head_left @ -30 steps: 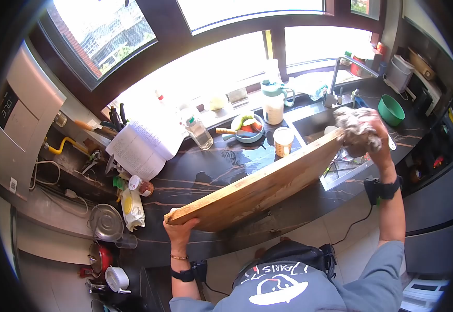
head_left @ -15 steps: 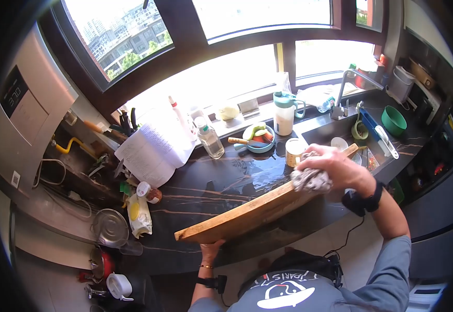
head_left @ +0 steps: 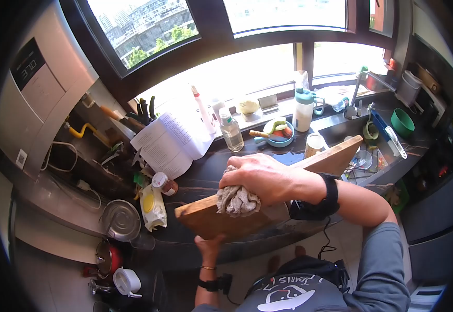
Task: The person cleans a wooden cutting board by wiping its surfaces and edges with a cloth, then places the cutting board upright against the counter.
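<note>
A thick wooden cutting board is held tilted on its edge above the dark counter, its long edge slanting up to the right. My left hand grips it from below near its left end, with some fingers hidden by the wood. Bunched in my right hand is a crumpled greyish cloth, pressed against the board's upper edge left of the middle. The fingers of that hand are wrapped around the cloth.
Along the window side stand a clear bottle, a blue bowl with cut vegetables and a knife, a pitcher and a can. The sink lies right. Papers, a jar and a wipes pack are left.
My right hand has slid the cloth leftward along the board's edge, from near its right end. The board's face has tilted slightly; my left hand stays at its lower left. The view has shifted.
</note>
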{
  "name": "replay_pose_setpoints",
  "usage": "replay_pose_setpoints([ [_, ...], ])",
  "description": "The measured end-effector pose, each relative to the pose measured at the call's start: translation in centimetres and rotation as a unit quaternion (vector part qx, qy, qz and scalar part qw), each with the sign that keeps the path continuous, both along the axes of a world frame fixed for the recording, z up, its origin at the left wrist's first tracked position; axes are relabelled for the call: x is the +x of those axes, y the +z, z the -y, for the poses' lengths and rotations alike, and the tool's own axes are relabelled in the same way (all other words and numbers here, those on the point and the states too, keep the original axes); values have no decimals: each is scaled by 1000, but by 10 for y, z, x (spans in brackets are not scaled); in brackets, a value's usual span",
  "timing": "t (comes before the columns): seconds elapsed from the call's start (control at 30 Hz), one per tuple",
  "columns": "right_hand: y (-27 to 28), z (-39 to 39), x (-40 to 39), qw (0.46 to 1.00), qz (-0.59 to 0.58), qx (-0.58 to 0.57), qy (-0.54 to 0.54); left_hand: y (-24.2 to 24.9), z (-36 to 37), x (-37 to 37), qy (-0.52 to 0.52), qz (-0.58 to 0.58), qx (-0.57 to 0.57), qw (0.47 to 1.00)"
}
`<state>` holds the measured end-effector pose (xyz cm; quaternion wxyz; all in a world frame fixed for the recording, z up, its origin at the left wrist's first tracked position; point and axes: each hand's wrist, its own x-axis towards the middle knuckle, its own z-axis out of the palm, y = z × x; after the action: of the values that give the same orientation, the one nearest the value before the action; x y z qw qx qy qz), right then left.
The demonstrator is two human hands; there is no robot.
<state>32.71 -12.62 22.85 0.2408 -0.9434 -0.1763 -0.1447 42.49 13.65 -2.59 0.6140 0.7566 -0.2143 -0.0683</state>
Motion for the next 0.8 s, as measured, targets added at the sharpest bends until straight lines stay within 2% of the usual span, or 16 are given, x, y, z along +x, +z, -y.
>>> replay_pose_setpoints([
  [0.07,15,-6,-4,999,29,12,13,29,-21,17,2,54,-1,999],
  [0.13,26,-12,-12,998,48,37,19,63,-34,21,13,66,-79,995],
  [0.2,42,-16,-28,994,65,77,45,92,-52,19,30,81,-102,991],
  [0.23,45,-16,-35,994,70,74,48,109,-57,12,32,87,-104,990],
  [0.3,45,-15,-52,978,113,139,103,143,-67,-5,100,208,-65,971],
  [0.33,41,-11,-62,975,140,136,109,162,-70,-15,100,211,-66,970],
  [0.4,29,-4,-81,967,161,163,115,192,-74,-34,91,384,35,918],
  [0.43,21,0,-91,957,180,193,120,197,-75,-37,93,385,34,918],
  [0.5,2,13,-111,955,189,210,92,210,-71,-44,107,538,95,830],
  [0.53,-8,19,-120,953,193,223,68,218,-60,-52,132,578,110,798],
  [0.57,-19,25,-130,951,197,235,43,228,-48,-63,134,577,109,798],
  [0.63,-39,39,-146,945,216,243,14,243,-26,-81,165,642,165,730],
  [0.7,-53,50,-159,942,218,254,-24,242,-6,-88,179,639,173,728],
  [0.8,-62,65,-175,939,223,254,-66,241,17,-88,178,679,172,691],
])
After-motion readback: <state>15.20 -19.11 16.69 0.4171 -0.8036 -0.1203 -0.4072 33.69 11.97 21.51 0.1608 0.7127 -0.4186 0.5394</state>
